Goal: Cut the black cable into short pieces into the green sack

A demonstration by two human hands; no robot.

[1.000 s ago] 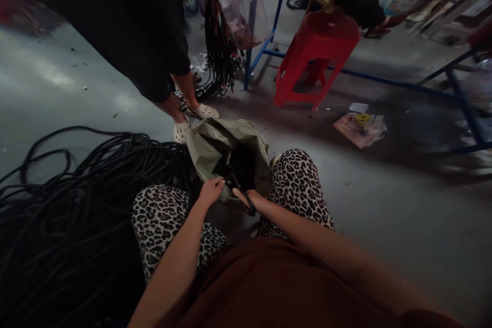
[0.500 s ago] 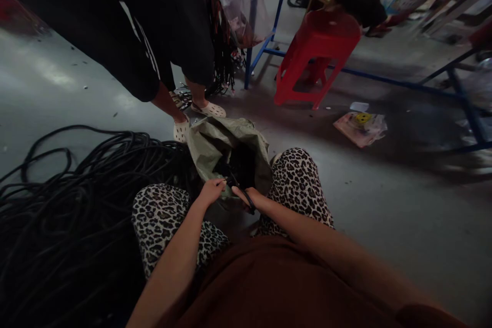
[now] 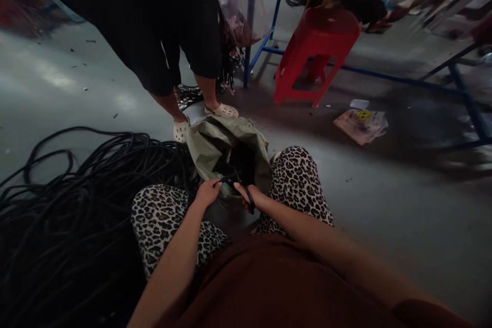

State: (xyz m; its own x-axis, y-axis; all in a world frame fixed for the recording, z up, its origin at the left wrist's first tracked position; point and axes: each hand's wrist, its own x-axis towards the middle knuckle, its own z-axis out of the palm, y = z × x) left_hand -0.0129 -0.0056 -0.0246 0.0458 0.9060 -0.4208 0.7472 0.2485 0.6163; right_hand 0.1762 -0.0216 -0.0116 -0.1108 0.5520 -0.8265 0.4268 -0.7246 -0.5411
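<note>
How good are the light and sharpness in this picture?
Head view: dim overall, pale glare on the floor at left; head view: cables fade to near-black at lower left; head view: sack deeply shadowed inside; head view: outer edges blurred, a top-right patch pixelated.

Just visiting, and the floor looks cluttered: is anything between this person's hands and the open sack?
Nothing visible. The left hand, pinching a black strip, and right hand, holding a black tool, are at the near rim of the sack; black cords lie to the left.
</note>
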